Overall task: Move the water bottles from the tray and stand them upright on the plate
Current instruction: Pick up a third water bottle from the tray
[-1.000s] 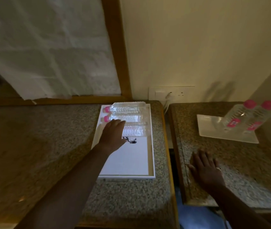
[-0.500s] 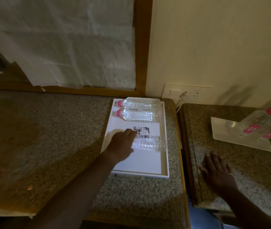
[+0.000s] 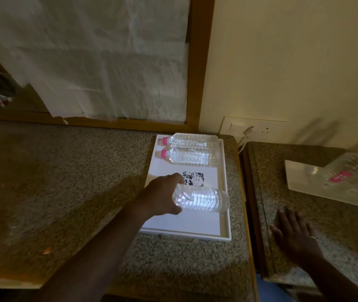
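A white tray lies on the granite counter. Two clear water bottles with pink caps lie on their sides at its far end, one behind the other. My left hand is shut on the neck end of a third clear bottle, held on its side just above the tray's middle, cap hidden in my palm. On the right counter a white square plate carries two upright pink-capped bottles, blurred at the frame edge. My right hand rests flat, fingers spread, on the right counter.
A printed code card lies on the tray floor. A gap separates the two granite counters. A wall socket with a white cable sits behind the tray. A papered wooden frame backs the left counter.
My left hand closed on the nearest bottle and drew it from the far row toward me, lifting it off the tray floor. The view shifted left; my right hand stayed flat.
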A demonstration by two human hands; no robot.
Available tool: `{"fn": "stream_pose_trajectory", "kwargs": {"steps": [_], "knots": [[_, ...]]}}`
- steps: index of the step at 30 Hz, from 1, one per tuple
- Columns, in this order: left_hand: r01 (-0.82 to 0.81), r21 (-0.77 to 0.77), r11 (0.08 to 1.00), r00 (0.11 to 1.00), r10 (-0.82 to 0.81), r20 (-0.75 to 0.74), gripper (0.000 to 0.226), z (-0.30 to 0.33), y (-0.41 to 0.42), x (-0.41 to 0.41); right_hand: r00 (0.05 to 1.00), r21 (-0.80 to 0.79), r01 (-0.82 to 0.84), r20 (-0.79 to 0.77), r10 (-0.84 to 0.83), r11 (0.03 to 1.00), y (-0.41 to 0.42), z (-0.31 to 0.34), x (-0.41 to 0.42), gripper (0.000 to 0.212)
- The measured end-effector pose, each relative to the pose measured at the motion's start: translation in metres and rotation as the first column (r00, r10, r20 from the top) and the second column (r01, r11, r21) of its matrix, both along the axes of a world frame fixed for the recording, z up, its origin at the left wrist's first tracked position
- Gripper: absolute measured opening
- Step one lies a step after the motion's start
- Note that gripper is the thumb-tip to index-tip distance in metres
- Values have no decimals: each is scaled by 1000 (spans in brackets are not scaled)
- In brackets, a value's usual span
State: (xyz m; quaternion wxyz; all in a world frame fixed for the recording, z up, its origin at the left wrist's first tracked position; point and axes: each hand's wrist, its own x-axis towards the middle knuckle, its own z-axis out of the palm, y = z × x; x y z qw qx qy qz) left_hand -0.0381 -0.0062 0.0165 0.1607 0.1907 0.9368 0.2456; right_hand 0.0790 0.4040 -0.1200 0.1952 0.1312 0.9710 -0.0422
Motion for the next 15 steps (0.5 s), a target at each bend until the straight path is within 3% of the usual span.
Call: {"fn": "stream_pose_trajectory", "kwargs": {"steps": [7, 11, 15], "knots": [[75, 270, 960, 992, -43, -120, 75, 43, 43, -8, 999, -16, 13, -38, -13, 1000, 0, -3, -1, 72], [27, 435, 900, 997, 10, -82, 66, 26, 64, -1, 997, -7, 4, -81, -4, 1000, -2, -2, 0, 72], [-31, 487, 873, 999, 47, -22, 69, 17, 78, 1, 992, -22, -14, -125, 11, 1000, -2, -2, 4, 81]]}}
